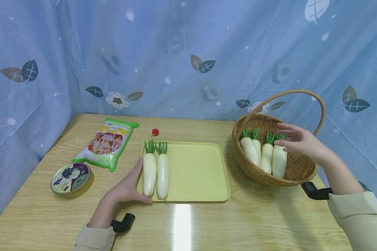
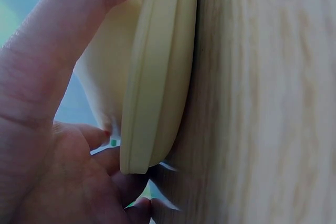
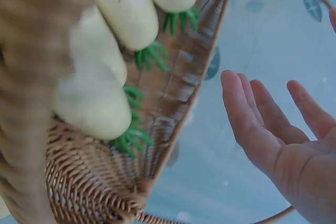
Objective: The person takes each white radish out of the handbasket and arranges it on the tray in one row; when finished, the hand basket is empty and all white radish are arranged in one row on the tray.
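Note:
A yellow tray (image 1: pixel 196 170) carries two white radishes (image 1: pixel 149 174) with green tops, side by side along its left end. At the near left corner, my left hand (image 1: pixel 125 186) holds the tray, thumb at the front edge and fingers along the left side. The left wrist view shows the tray's rim (image 2: pixel 149 87) between thumb and fingers. Over the wicker basket (image 1: pixel 260 176) my right hand (image 1: pixel 301 141) hovers with fingers spread and nothing in them. Several white radishes (image 1: pixel 266 158) lie in that basket, also seen in the right wrist view as radishes (image 3: pixel 128 11) beside the hand.
To the left lie a green-edged food bag (image 1: pixel 106 143) and a round tin (image 1: pixel 71 179) with a fruit label. A small red object (image 1: pixel 155 132) sits behind the tray. The basket's tall handle (image 1: pixel 289 92) arches up near my right hand. A blue curtain (image 1: pixel 176 52) borders the table.

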`<action>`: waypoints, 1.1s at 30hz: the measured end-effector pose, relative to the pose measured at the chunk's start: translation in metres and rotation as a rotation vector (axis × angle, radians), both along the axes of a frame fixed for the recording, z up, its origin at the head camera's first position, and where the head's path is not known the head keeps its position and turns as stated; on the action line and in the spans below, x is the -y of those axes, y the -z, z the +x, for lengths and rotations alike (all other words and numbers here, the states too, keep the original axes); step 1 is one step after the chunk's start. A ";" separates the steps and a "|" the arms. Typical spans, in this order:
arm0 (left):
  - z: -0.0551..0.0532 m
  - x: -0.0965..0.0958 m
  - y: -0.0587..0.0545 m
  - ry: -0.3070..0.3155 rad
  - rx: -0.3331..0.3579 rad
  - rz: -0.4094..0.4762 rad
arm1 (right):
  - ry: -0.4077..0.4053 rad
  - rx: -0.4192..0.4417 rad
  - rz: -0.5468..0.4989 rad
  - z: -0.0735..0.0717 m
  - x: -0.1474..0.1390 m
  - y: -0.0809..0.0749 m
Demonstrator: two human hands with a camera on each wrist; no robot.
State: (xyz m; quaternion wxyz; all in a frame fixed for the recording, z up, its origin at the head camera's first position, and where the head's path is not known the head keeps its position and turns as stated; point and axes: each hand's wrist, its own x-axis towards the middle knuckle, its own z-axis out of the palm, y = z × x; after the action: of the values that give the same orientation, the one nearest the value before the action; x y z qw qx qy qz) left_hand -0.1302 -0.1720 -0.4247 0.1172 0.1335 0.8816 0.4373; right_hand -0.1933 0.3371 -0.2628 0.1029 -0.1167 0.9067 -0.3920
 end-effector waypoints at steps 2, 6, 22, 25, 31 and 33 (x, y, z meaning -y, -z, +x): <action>0.000 0.000 0.000 -0.001 0.003 -0.002 | 0.017 0.015 0.014 -0.004 -0.004 0.000; 0.000 0.001 0.001 -0.001 0.000 -0.011 | 0.052 0.065 0.054 -0.013 -0.008 0.000; -0.001 0.002 0.004 0.013 -0.021 -0.007 | 0.089 0.317 0.113 -0.050 -0.021 0.015; -0.001 0.001 0.004 0.015 -0.019 -0.002 | 0.092 0.383 0.124 -0.052 -0.022 0.016; -0.001 0.002 0.005 0.013 -0.018 0.006 | 0.112 0.487 0.160 -0.057 -0.023 0.018; -0.001 0.001 0.006 0.013 -0.019 0.007 | 0.113 0.506 0.174 -0.059 -0.026 0.021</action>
State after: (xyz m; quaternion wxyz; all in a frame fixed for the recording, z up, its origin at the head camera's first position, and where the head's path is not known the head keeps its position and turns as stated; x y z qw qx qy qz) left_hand -0.1316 -0.1735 -0.4305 0.1110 0.1437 0.8803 0.4383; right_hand -0.2527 0.3630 -0.2837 0.3137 0.0449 0.8876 -0.3342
